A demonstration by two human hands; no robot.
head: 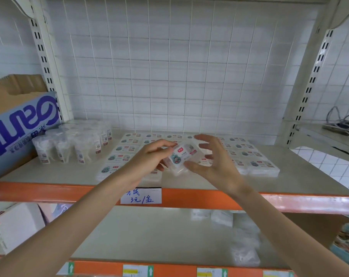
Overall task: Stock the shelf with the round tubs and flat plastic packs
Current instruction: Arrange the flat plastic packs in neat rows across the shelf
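The left hand [147, 156] pinched a flat, clear plastic pack [181, 156]. The right hand [215, 164] hovered beside it, fingers loosely spread.

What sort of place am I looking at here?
Most likely a small shop, or its stockroom: metal shelving with an orange front rail, a handwritten price label stuck on it, and rows of identical flat plastic packs beside round tubs.

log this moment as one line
phase: stocking | left hand: holds flat pack above rows of packs | right hand: fingers spread beside pack | round tubs: grouped at shelf left end
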